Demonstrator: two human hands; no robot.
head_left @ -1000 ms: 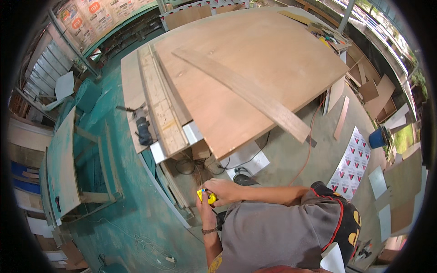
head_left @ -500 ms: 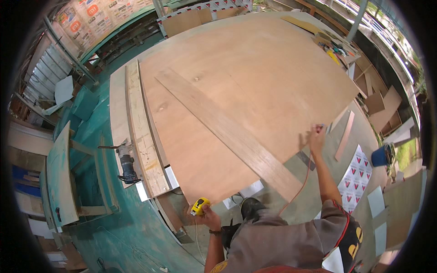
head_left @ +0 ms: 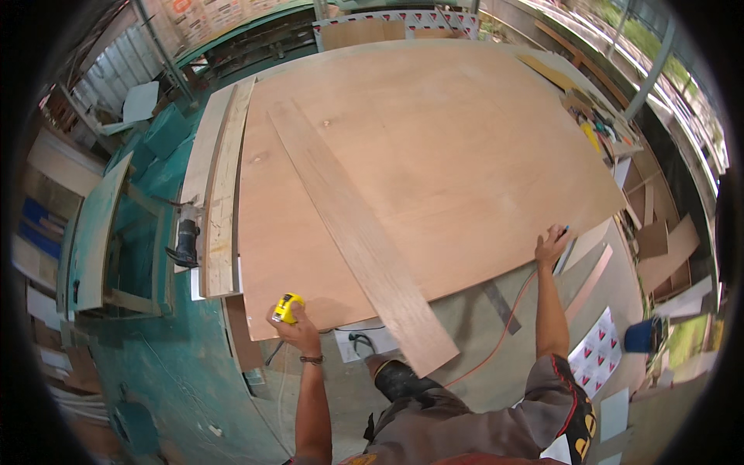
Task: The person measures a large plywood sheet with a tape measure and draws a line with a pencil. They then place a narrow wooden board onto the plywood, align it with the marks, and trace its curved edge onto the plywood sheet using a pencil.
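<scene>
Since the earlier frame, the view had shifted so the plywood sheet point(head_left: 434, 170) filled more of it, and both arms had spread wider along its near edge. The left hand point(head_left: 293, 329) was closed around a yellow tape measure point(head_left: 287, 307) at the sheet's near left corner. The right hand point(head_left: 550, 246) pinched a blue pencil point(head_left: 563, 230) at the near right edge. A long plank point(head_left: 356, 232) lay diagonally across the sheet, overhanging the concrete floor point(head_left: 496, 341), which offered open room. A router point(head_left: 186, 242) sat beside the left boards.
</scene>
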